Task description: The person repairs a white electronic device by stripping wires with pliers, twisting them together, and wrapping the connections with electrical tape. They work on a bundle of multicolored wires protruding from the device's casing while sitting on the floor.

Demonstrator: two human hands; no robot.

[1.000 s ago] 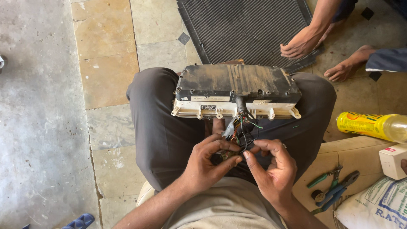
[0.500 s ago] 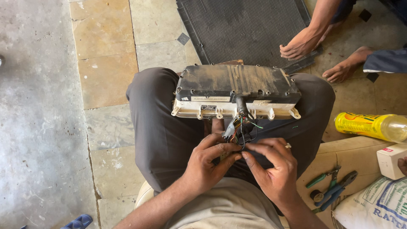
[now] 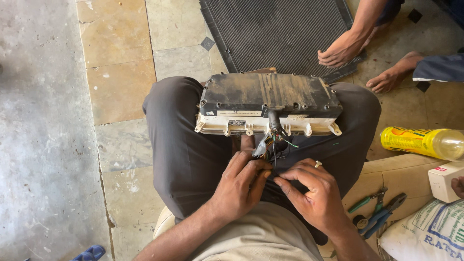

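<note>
- While the person is sitting with knees apart, the stone-tiled floor (image 3: pixel 116 92) is filling the left side of the view, and a black finned radiator panel (image 3: pixel 280 34) is lying flat on it at the top edge.
- Another person's hand (image 3: pixel 340 50) is pressing on the right edge of that panel, and their bare foot (image 3: pixel 391 77) is resting on the floor just beside it.
- A grimy black-and-cream instrument housing (image 3: pixel 268 104) is sitting across the person's lap (image 3: pixel 183 154), spanning both thighs, its cream front edge facing the body.
- A printed sack (image 3: pixel 425 232) is lying at the lower right corner, with a small white box (image 3: pixel 444 179) just above it.
- A yellow plastic bottle (image 3: pixel 420 141) is lying on its side on the floor beside the right knee.
- The left hand (image 3: pixel 237 186) is pinching the bundle of thin coloured wires (image 3: pixel 273 145) that is hanging from the middle of the housing's front edge, fingers closed narrowly on it.
- The right hand (image 3: pixel 314 193), a ring on one finger, is meeting the left at the bundle's lower end, fingertips curled tightly onto the strands.
- Green-handled and blue-handled pliers (image 3: pixel 379 215) are lying beside the right wrist on a tan surface.
</note>
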